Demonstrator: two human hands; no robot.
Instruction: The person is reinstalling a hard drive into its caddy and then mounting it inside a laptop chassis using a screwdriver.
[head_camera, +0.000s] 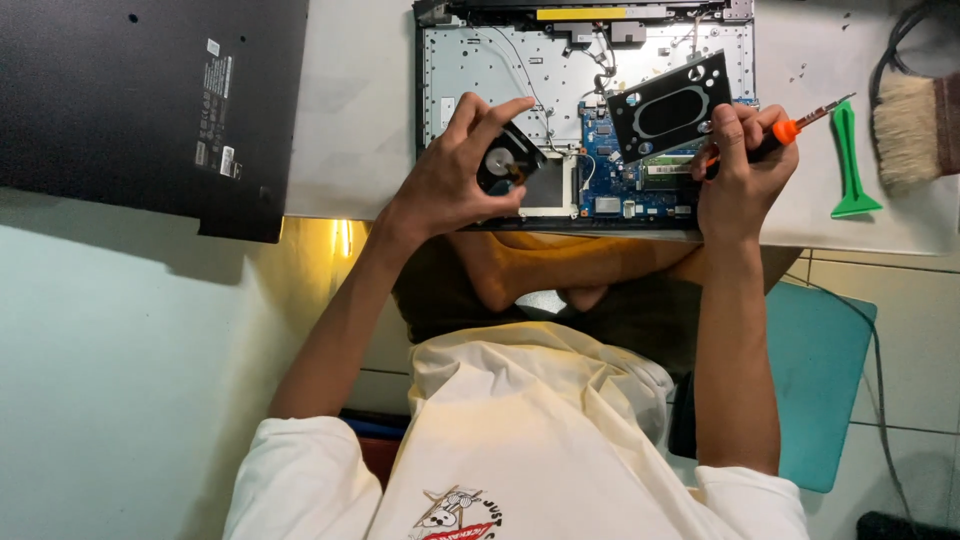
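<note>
Your left hand (455, 180) grips a small hard drive (508, 165), fingers curled around its edges, holding it just above the empty bay of the opened laptop (480, 70). Your right hand (740, 165) is closed on two things at once: an orange-handled screwdriver (790, 128) and a black bracket plate (668, 108) tilted over the blue circuit board (610, 170). On the white surface (350, 120) to the right lie a green pry tool (850, 165) and a brush (910, 130). The laptop's black bottom cover (140, 100) rests to the left.
</note>
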